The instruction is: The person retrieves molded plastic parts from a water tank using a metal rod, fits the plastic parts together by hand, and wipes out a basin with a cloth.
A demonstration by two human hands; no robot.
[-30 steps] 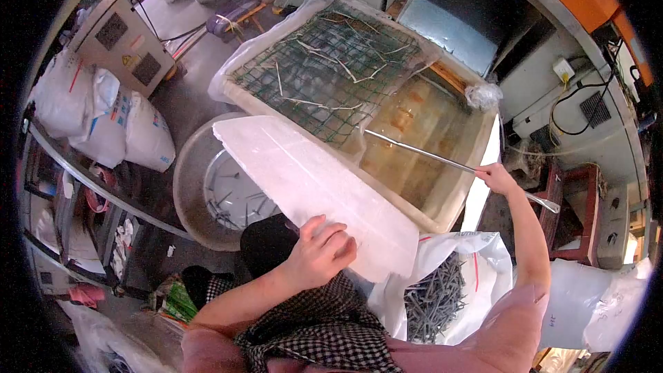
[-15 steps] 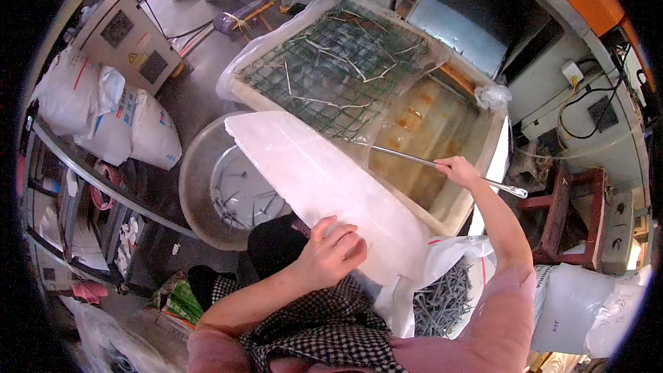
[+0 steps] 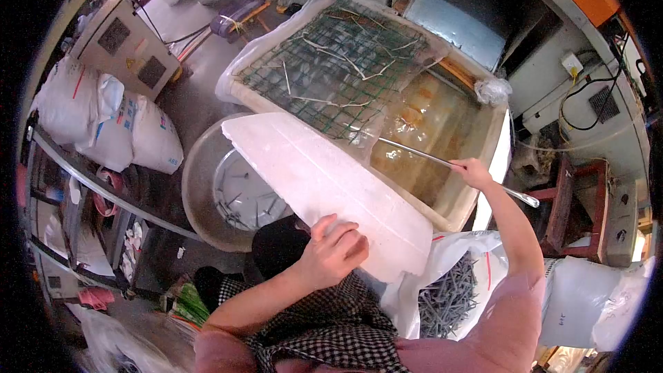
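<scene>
One metal rod (image 3: 418,152) slants over the tank (image 3: 452,221), far end at the edge of the green mesh (image 3: 331,55). The right hand (image 3: 473,174) wraps round it, arm reaching forward. Left arm bent, the left hand (image 3: 335,252) half-curls at the white board (image 3: 331,186); whether it grips, can't tell. Brownish liquid (image 3: 431,131) in the tank, slender pieces (image 3: 238,221) scattered in a round tub (image 3: 200,214), grey strips (image 3: 447,297) heaped in a white sack (image 3: 498,266).

Yellow warning triangle (image 3: 130,63) on grey cabinet (image 3: 123,54); white sack (image 3: 155,132) lettered "ABS"; marks (image 3: 561,320) on right-hand bag (image 3: 574,297) unreadable.
</scene>
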